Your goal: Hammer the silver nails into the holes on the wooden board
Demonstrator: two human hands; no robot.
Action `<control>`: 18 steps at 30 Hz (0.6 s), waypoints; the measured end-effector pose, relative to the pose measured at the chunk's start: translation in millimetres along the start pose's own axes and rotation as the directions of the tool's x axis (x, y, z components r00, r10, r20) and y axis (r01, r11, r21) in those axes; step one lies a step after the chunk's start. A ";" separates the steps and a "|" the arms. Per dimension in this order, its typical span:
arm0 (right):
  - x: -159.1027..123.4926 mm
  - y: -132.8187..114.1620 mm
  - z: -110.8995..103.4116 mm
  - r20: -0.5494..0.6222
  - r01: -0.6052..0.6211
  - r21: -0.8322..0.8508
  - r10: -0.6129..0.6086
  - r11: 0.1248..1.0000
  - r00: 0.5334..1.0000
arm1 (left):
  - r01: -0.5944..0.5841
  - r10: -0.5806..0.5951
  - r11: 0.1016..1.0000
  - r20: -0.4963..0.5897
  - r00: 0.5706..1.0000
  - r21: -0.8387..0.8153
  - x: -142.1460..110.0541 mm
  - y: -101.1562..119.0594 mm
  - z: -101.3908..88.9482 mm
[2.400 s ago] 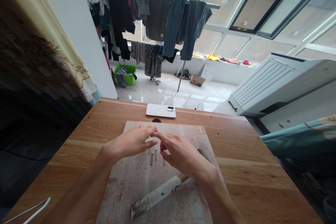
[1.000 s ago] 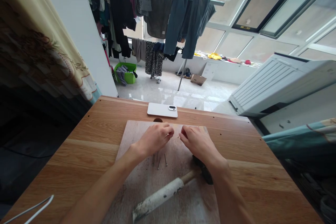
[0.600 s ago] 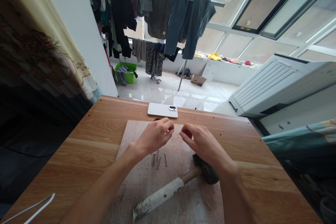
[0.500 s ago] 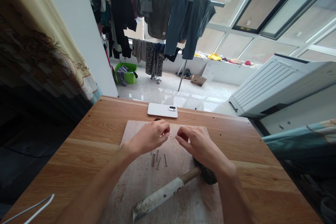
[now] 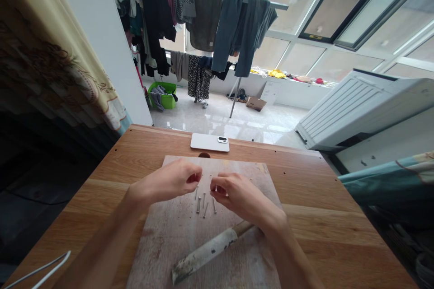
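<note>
Several thin metal nails (image 5: 205,210) are grouped on a worn wooden board (image 5: 162,244); I cannot tell whether they stand or lie. At the group's upper left is my left hand (image 5: 178,178), its fingers curled together beside one nail (image 5: 196,193). My right hand (image 5: 235,195) is closed in a pinch just above the nails on the right, with its thumb close to the top of one. Whatever either hand holds is hidden or too small to see. A hammer (image 5: 205,253) with a white-wrapped handle lies across the board, its head hidden under my right forearm.
A white phone (image 5: 206,142) rests behind the board near the far edge of the wooden table (image 5: 315,189), with a dark round hole (image 5: 204,155) before it. A white cable (image 5: 54,271) is at the lower left. Clothes hang on a rack (image 5: 237,95) beyond.
Both hands have moved left and apart from the board's far middle; my right hand also came nearer, over the nails. The hammer's head is now covered by my right arm.
</note>
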State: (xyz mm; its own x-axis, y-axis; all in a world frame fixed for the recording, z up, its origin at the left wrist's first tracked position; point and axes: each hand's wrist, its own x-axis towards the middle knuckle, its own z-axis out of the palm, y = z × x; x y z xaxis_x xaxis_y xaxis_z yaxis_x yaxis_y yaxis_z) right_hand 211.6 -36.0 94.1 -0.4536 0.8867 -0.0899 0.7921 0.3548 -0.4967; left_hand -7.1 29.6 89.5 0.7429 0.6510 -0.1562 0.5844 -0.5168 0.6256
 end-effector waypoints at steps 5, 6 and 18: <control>-0.6 -0.7 0.8 0.048 0.015 0.029 -0.016 0.999 0.999 | -0.012 0.013 0.998 -0.017 1.000 0.060 -3.9 3.5 -3.1; -0.7 -0.5 0.8 0.054 0.013 0.036 -0.015 0.999 0.998 | -0.022 0.024 0.998 -0.020 1.000 0.065 -4.2 4.0 -3.6; -5.2 10.1 -8.8 0.023 -0.110 0.032 0.110 0.993 0.994 | -0.050 0.052 0.998 0.054 0.997 -0.036 -5.8 -3.0 -2.2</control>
State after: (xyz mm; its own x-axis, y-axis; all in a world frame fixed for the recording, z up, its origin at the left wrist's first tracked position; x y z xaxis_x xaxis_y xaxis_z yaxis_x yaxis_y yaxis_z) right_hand 225.5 -34.4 97.2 -0.3732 0.9132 -0.1638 0.8238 0.2449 -0.5113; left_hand -13.8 28.6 90.2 0.7885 0.5925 -0.1648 0.5346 -0.5280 0.6598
